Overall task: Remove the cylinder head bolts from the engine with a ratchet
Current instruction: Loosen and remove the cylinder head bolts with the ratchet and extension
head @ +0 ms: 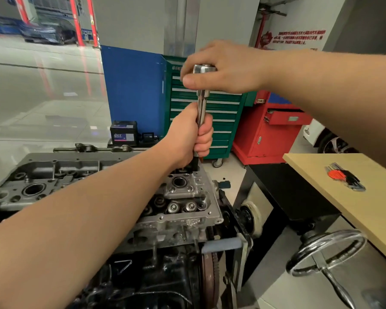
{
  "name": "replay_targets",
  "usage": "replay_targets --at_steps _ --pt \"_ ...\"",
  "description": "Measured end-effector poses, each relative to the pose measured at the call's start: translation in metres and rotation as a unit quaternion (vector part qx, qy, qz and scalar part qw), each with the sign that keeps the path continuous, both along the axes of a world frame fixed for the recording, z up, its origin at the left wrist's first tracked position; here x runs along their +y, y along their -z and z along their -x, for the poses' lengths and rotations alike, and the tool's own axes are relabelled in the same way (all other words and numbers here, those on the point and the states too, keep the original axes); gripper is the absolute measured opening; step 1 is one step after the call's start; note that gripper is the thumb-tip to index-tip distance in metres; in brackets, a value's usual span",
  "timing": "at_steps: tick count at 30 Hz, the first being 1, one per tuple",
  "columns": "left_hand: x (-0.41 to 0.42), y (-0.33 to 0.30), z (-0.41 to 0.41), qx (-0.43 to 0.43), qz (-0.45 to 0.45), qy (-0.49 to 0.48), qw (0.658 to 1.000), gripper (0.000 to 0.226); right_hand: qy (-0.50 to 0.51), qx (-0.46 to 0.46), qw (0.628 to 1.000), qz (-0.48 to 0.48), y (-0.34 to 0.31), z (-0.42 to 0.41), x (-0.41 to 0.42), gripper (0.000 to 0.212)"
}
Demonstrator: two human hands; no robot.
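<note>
Gripping the long chrome steel ratchet extension (201,112) w/ my left hand (191,134) above the grey aluminium cylinder head (183,210) to keep it plumb, right hand (221,70) clamped on its top to turn.

The ratchet (202,94) is bright silver, and the cylinder head (183,210) below is pale grey metal over a black engine block (156,277). Far behind stand a green tool chest (223,121), a red cabinet (274,134) and a blue panel (134,90). On the right, a tan tabletop (321,172) carries hex keys (343,177) in an orange-red holder.
</note>
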State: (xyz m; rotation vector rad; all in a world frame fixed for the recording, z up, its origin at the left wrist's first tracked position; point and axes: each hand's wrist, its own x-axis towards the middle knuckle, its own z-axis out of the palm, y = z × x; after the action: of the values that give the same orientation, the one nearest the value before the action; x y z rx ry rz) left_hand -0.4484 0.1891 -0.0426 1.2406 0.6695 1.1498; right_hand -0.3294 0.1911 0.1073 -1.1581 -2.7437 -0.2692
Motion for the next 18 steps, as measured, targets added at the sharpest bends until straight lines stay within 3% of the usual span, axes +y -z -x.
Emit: replay_targets --at_steps 2,4,7,10,12,14,16,18 --pt "0.001 0.001 0.001 0.007 -0.010 0.008 1.000 0.060 -0.014 0.005 1.000 0.022 0.000 -0.006 -0.006 0.053" --pt "0.002 0.003 0.000 0.017 -0.015 0.012 1.000 0.061 -0.005 0.015 0.999 -0.034 0.007 -0.009 -0.007 0.055" --pt "0.002 0.003 -0.005 0.027 -0.006 -0.018 0.999 0.067 0.157 -0.031 0.961 -0.227 0.016 0.001 -0.008 0.070" --pt "0.005 0.004 -0.010 0.031 -0.001 -0.107 0.994 0.072 0.234 -0.050 0.937 -0.254 0.018 0.016 -0.006 0.069" --pt "0.007 0.005 -0.009 0.003 0.016 -0.104 0.994 0.069 0.187 -0.009 0.953 -0.237 0.017 0.019 0.002 0.070" --pt "0.006 0.004 -0.007 -0.015 0.017 -0.063 0.998 0.064 0.091 0.047 0.985 -0.141 0.015 0.015 0.007 0.066" --pt "0.006 0.002 -0.005 -0.012 0.009 -0.037 0.999 0.061 0.012 0.073 0.997 -0.025 0.012 0.004 0.005 0.048" --pt "0.004 0.001 -0.004 -0.001 0.011 -0.029 1.000 0.063 -0.015 0.086 0.996 0.024 0.009 -0.006 0.004 0.034"
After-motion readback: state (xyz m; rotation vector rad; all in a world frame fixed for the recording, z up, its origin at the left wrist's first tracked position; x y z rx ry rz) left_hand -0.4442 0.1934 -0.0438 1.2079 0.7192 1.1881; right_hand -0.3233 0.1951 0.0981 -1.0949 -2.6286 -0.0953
